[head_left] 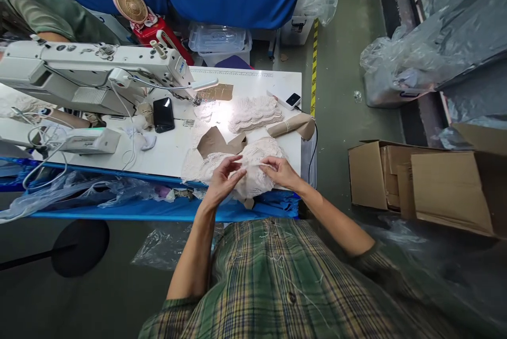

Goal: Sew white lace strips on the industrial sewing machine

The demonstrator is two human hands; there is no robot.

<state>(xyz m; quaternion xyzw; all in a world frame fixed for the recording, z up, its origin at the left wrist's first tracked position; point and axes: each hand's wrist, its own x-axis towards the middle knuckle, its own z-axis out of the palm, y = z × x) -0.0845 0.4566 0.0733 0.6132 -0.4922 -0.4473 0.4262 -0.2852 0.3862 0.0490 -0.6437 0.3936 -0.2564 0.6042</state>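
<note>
Both my hands, left [222,179] and right [280,171], grip pinching cream lace piece [253,167]; long axis across worktop [166,151] edge, left-right.

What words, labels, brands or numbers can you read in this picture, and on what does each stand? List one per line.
Blue brand mark on the sewing machine: too small to read.
Print on the white box: blurred.
Ruler marks along the table edge: illegible.
Nothing else is readable.
</note>
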